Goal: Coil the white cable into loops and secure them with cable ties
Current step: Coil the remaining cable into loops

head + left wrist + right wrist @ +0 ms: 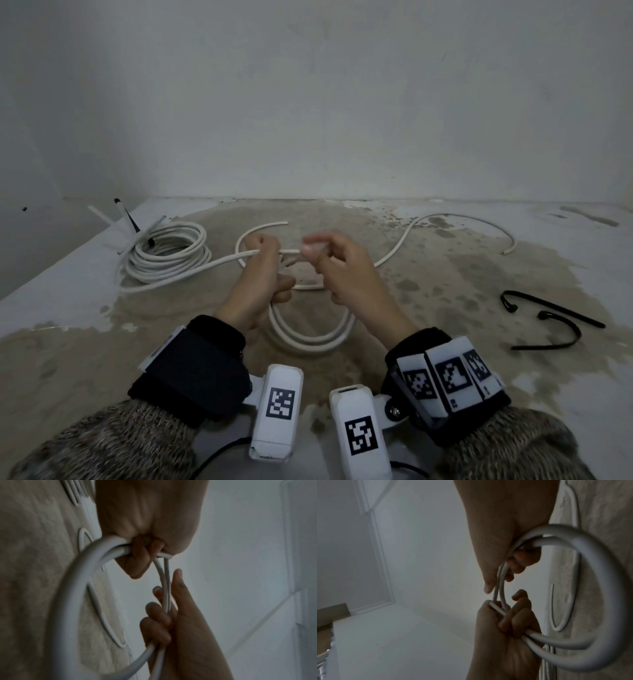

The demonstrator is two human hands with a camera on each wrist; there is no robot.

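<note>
The white cable (310, 339) is gathered into a few small loops that hang between my two hands above the floor. My left hand (263, 274) grips the loops in a fist on their left side. A strand runs from it to the left. My right hand (329, 263) curls round the strands on the right side, its thumb and forefinger raised and blurred. In the left wrist view the left hand (145, 545) clamps the cable (72, 588), with the right hand (163, 618) below it. In the right wrist view the right hand (517, 562) and the left hand (506, 622) hold the same loops (607, 574).
A larger white coil (168, 253) lies at the far left with ties sticking out of it. A loose cable tail (462, 217) curves across the floor at the back right. Two black cable ties (555, 310) lie on the floor at the right. A wall stands close behind.
</note>
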